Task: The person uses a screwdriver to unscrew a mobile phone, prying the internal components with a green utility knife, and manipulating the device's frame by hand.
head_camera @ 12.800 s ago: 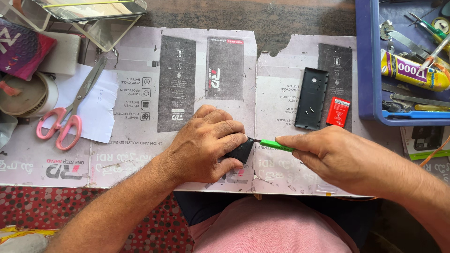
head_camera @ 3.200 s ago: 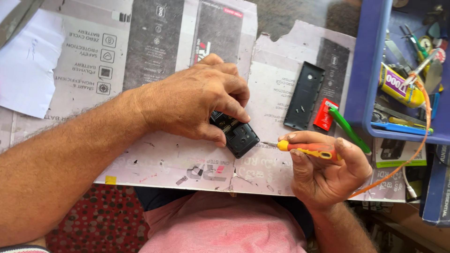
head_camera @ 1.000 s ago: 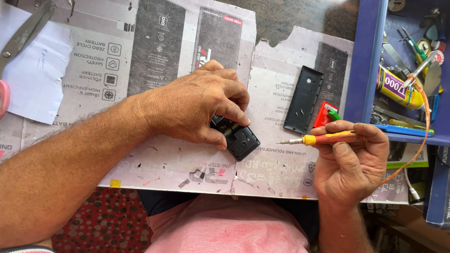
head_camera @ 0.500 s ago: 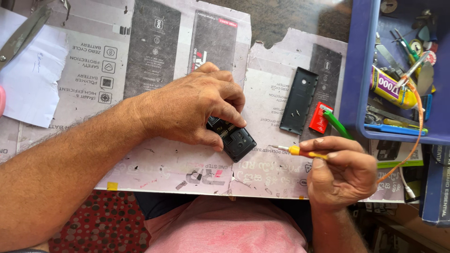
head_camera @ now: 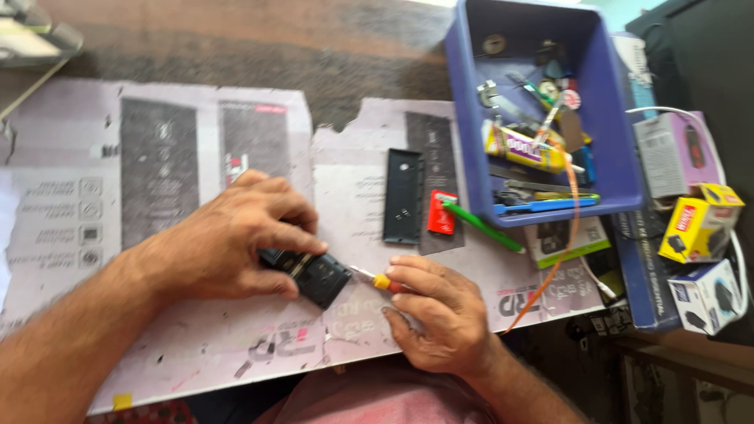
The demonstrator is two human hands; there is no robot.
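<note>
Screwdriver (head_camera: 375, 279) tip at black device (head_camera: 312, 275)

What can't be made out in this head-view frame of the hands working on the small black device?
- Black device: mostly covered by the left hand; only one corner shows.
- Screwdriver: handle hidden inside the right hand; whether the tip touches the device is blurred.
- Blue bin: contents jumbled and too small to sort out.
- Flattened cardboard: left side smeared by motion blur, cut by the frame edge.
</note>
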